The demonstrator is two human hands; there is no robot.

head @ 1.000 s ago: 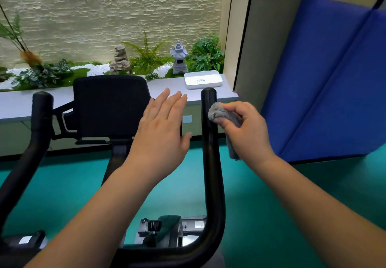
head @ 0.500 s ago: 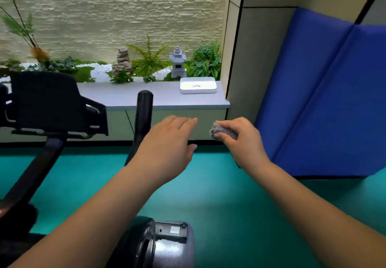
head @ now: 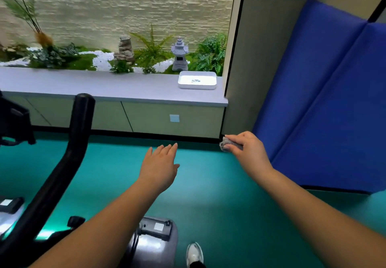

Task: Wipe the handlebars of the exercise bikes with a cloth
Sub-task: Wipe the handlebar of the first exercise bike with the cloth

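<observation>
Right hand: pinches bunched cloth, ready for wiping | left hand: flat, empty | handlebar: apart, left.

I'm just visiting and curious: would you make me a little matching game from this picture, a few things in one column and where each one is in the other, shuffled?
Things:
1. grey cloth
2. white tray
3. black handlebar
4. white shoe

Places:
A. on the grey ledge in front of the plants
B. on the green floor at the bottom edge of the view
C. pinched in the right hand
D. standing up at the left, apart from both hands

Right pairs: 1-C, 2-A, 3-D, 4-B. The left hand is flat and holds nothing.
</observation>
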